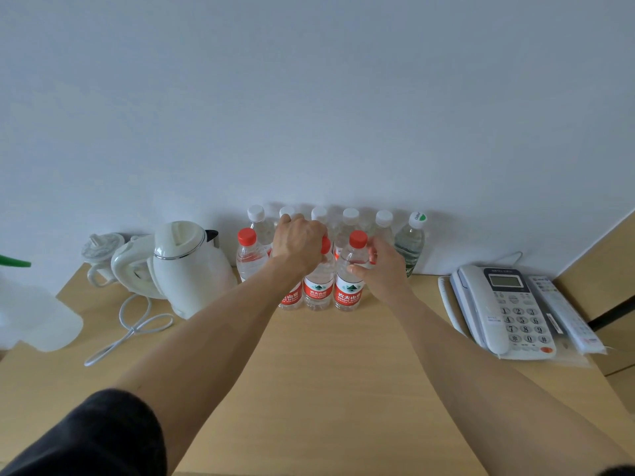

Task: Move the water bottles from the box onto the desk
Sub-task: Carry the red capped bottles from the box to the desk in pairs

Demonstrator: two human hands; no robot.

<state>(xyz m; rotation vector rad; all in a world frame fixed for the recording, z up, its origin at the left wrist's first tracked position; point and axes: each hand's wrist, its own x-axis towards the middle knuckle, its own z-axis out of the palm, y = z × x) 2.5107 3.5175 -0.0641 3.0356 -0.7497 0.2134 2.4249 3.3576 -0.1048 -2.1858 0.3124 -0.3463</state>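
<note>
Several water bottles stand on the wooden desk (326, 355) against the wall. The back row has white caps, such as one bottle (383, 225), and a green-labelled bottle (410, 242) at its right end. In front stand red-capped bottles with red labels. My left hand (300, 243) grips the tops of the middle red-capped bottles (318, 290) from above. My right hand (379, 269) holds the shoulder of the rightmost red-capped bottle (348, 286). Another red-capped bottle (249, 255) stands free at the left. The box is out of view.
A white electric kettle (185, 266) with a looped cord (134, 324) stands left of the bottles, a second white kettle (101, 252) behind it. A translucent jug (34, 317) sits at far left. A desk phone (505, 310) and a remote (563, 314) lie at the right.
</note>
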